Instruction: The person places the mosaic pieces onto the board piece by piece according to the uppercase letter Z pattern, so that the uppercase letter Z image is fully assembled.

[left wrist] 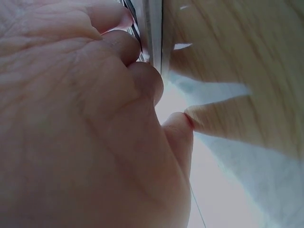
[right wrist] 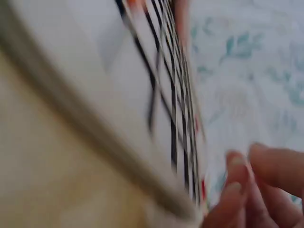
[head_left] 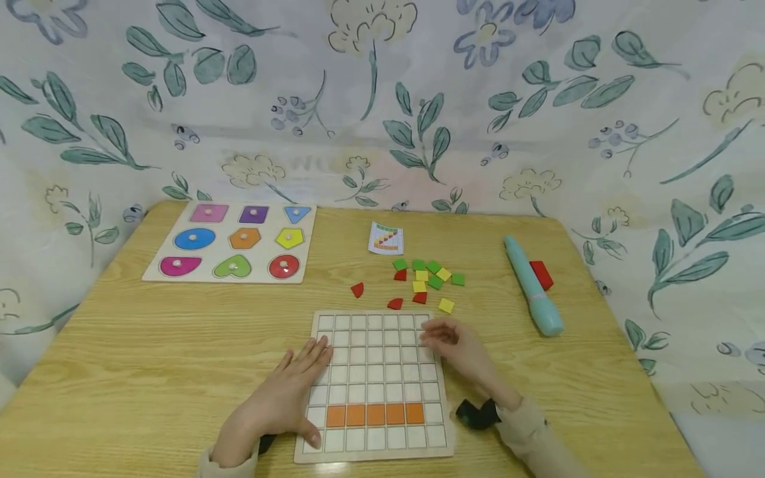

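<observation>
A wooden grid board (head_left: 358, 457) of pale squares lies near the table's front, with several orange square tiles (head_left: 376, 415) in a row low on it. My left hand (head_left: 281, 398) rests on its left edge, fingers spread and straight, thumb near the lower left corner. In the left wrist view the hand (left wrist: 90, 123) lies along the board's side. My right hand (head_left: 463, 352) hovers at the board's upper right edge, its fingers loosely bent. The right wrist view has its fingertips (right wrist: 236, 164) close together, with nothing visible between them.
Beyond the board lie loose green tiles (head_left: 457, 279), yellow tiles (head_left: 446, 305) and red quarter-round pieces (head_left: 357, 290). A small pattern card (head_left: 386, 247) sits behind them. A knobbed shape puzzle (head_left: 206, 273) is at back left; a teal wand-like object (head_left: 532, 285) and red block (head_left: 542, 274) are at right.
</observation>
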`<state>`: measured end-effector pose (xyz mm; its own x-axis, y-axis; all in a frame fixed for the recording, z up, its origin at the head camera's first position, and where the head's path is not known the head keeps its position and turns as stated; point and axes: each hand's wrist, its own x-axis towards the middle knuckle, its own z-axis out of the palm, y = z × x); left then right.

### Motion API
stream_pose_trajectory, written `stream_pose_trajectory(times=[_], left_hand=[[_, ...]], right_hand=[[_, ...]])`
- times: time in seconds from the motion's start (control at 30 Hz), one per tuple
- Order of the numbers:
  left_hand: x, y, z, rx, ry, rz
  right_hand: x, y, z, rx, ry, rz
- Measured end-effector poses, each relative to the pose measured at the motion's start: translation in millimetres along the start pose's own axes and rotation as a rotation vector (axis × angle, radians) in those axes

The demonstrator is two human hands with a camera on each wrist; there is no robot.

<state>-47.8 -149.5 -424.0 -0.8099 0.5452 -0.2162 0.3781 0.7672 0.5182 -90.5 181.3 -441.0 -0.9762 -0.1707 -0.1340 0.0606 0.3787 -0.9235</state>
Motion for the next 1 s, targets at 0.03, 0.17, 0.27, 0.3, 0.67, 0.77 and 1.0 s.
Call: stream_pose_trajectory(times=[0.03,0.17,0.27,0.3,0.67,0.77,1.0], left_hand=[[-0.1,0.0,0.5,-0.003,-0.001,0.001],[-2.5,1.0,3.2,-0.014,-0.01,0.005],[-4.1,0.8,4.5,-0.012,-0.009,0.007],[-3.9,0.5,4.8,-0.004,-0.004,0.011],[-0.3,-0.6,0.0,0.007,0.01,0.03],[-0.4,-0.6,-0.2,0.009,0.012,0.034],[-1.4,-0.8,-1.6,0.009,0.008,0.037]], right_hand=[[12.6,5,-6,0.011,0.083,0.008],[53.7,23,-28,0.086,0.353,0.064],[70.3,30,-38,0.136,0.402,0.094],[74.3,31,-40,0.137,0.405,0.098],[83.5,12,-37,-0.186,0.455,0.071],[84.6,12,-34,-0.199,0.462,0.08],[86.3,-1,-22,-0.012,0.416,0.075]])
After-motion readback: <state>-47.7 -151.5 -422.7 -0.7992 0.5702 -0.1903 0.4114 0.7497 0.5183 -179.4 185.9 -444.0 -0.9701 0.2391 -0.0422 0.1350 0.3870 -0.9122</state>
